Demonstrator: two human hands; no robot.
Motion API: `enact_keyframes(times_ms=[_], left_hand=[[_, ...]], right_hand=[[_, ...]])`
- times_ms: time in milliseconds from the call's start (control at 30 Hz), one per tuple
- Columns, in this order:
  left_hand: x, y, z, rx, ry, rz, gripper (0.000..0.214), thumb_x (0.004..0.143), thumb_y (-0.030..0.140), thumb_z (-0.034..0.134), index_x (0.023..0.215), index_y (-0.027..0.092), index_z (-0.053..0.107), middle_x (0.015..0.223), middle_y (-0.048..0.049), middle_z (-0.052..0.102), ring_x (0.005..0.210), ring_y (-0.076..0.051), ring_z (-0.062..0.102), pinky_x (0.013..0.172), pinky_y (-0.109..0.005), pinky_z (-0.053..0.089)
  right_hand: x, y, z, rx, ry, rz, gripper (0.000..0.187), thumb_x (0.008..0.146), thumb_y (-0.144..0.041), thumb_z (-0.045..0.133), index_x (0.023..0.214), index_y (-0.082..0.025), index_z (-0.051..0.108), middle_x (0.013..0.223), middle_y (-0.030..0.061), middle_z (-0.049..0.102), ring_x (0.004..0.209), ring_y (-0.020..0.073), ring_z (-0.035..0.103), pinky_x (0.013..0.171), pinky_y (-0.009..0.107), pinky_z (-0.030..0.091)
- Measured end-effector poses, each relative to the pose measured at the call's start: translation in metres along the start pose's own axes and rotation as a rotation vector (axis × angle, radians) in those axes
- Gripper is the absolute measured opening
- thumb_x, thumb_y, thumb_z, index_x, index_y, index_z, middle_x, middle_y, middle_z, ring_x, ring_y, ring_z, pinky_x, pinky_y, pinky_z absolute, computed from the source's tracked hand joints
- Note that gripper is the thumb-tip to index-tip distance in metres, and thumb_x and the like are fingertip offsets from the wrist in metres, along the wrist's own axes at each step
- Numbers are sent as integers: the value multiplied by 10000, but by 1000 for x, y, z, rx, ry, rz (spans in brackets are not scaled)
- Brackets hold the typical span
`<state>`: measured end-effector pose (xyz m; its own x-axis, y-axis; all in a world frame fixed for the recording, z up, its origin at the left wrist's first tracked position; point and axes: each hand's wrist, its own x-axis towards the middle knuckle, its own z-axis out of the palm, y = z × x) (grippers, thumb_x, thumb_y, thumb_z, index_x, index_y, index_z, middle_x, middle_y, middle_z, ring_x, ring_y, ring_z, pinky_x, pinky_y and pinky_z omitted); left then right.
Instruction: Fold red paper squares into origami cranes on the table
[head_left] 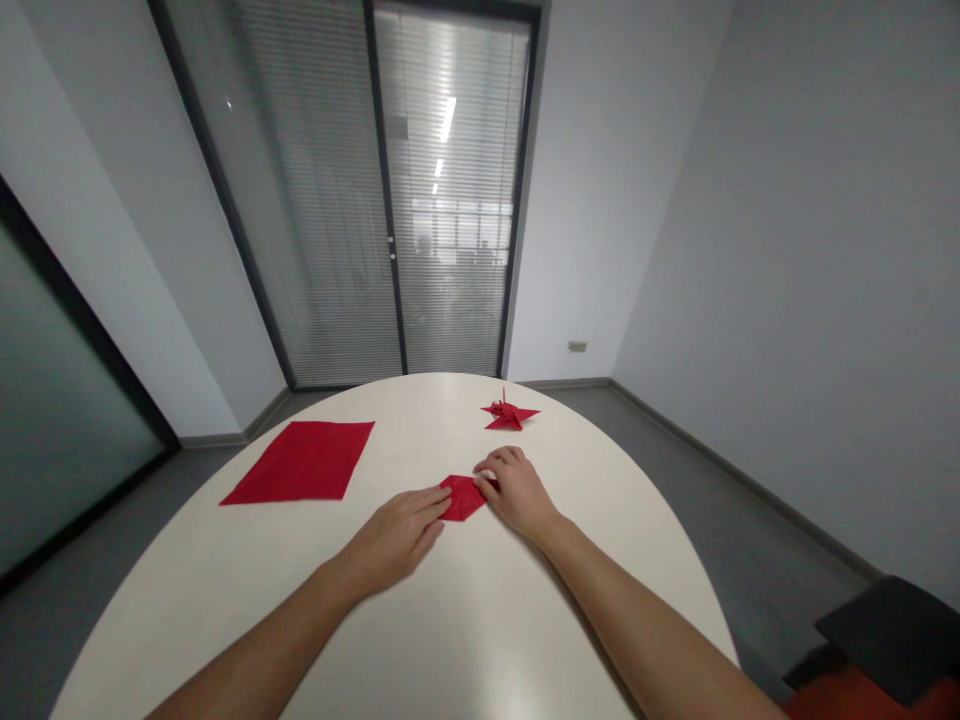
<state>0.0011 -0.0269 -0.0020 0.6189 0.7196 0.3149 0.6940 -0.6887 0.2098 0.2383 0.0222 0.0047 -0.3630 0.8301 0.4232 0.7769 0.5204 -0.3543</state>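
A small folded piece of red origami paper (461,499) lies on the table between my hands, with creases across its face. My left hand (397,540) rests at its left side, fingers stretched out flat with the tips on the paper and the thumb apart below. At the right corner, my right hand (519,492) has bent fingers closed on the paper's edge, which they partly hide. Beyond my right hand stands a finished red paper crane (510,412) with pointed ends.
A larger flat sheet of red paper (304,462) lies at the left of the round white table (442,660). Behind the table is a glass partition with blinds (457,290). A black and orange chair (892,640) stands at the lower right.
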Motion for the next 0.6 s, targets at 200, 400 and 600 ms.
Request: enact_keyframes(times_ms=[200,400,600], left_hand=[[1,-7,5,-14,29,18,416,1008,259,442,1409,202,537,1446,-87,571,1332,-218,535,1127,-437,427],[2,-10,10,4,122,-92,338,947,213,535,1262,205,657,1295,-83,687,1167,-248,652,1034,-424,501],[2,-11,7,23,129,-179,200,935,207,566,1011,223,750,1160,-48,752,1047,-246,707,941,-396,535]], right_hand=[[-10,-27,0,30,-164,-200,379,1000,-368,496,1299,-186,640,1314,117,643,1187,269,568,1043,429,427],[-15,-25,10,44,-291,-229,513,1011,-362,448,1453,-106,492,1499,156,487,1417,312,412,1181,496,322],[-10,-10,8,85,-280,-281,463,1022,-321,421,1410,-104,551,1464,143,527,1404,274,443,1207,456,307]])
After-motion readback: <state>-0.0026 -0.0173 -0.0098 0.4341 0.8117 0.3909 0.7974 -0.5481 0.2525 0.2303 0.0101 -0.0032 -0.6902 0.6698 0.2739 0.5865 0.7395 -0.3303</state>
